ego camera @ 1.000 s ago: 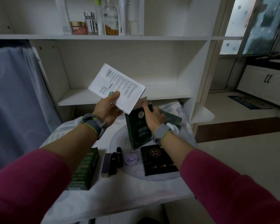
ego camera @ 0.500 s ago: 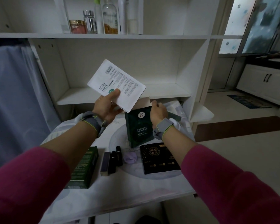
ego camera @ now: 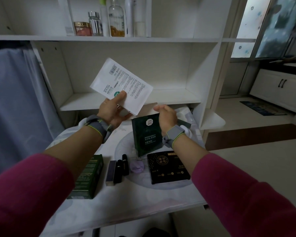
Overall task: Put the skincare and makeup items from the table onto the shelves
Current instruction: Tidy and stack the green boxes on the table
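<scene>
Left hand (ego camera: 112, 112) pinches the white flat mask sachet (ego camera: 121, 82) at its lower end, thumb on its face, long axis tilted up-left. The white lower shelf board (ego camera: 169, 98) lies directly beyond, nearer this hand. Right hand (ego camera: 167, 115) grips the upright dark green mask sachet (ego camera: 145, 137) by its top edge, above the tabletop (ego camera: 143, 199).

table (ego camera: 143, 199) bears green box (ego camera: 87, 177), lipsticks (ego camera: 120, 168), lilac compact (ego camera: 137, 166), black box (ego camera: 167, 168); upper shelf (ego camera: 178, 39) holds bottles (ego camera: 116, 19).

Home: shelves (ego camera: 126, 100), kitchen cabinets (ego camera: 278, 89)

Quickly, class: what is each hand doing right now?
Left hand: holding the white mask sachet.
Right hand: holding the dark green mask sachet.
</scene>
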The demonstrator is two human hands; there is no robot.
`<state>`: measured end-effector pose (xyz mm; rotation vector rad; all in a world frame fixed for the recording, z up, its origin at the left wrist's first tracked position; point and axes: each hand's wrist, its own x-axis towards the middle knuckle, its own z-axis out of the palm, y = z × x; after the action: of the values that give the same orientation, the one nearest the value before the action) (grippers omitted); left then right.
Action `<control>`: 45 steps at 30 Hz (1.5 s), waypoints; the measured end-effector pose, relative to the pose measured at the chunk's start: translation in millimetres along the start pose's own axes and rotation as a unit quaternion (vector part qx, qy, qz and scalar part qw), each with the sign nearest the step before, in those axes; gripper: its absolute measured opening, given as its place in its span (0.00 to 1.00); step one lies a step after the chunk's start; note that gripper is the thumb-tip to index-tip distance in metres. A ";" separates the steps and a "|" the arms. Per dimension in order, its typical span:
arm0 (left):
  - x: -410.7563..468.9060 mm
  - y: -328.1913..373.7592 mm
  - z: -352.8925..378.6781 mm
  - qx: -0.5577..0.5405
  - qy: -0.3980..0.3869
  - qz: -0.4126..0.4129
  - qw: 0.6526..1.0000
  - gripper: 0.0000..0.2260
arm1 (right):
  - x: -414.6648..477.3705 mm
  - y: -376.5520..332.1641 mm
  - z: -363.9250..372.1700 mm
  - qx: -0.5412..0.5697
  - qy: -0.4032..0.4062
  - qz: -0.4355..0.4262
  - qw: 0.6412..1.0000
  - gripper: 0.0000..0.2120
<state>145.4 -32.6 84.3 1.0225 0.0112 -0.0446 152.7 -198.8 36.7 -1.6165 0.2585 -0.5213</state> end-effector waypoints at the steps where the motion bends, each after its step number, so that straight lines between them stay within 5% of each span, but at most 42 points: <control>1: -0.4 0.0 0.7 0.003 0.002 0.001 1.000 0.14 | 1.1 0.4 -0.2 -0.003 -0.006 0.002 1.000 0.09; 17: -6.6 -18.0 17.3 0.055 0.052 0.053 0.996 0.15 | 3.8 4.7 -3.4 -0.026 -0.058 -0.008 0.998 0.09; 27: -6.3 -20.8 16.1 0.197 -0.013 0.131 0.972 0.12 | 7.2 4.6 -4.7 -0.028 -0.060 -0.002 0.998 0.08; 45: 3.2 -18.4 8.8 0.223 -0.026 0.130 0.966 0.14 | 20.9 -0.7 -4.9 0.059 -0.022 0.102 0.993 0.09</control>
<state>147.8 -49.8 73.1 1.4650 -0.1879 0.1732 168.4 -212.7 41.3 -1.4666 0.3495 -0.3375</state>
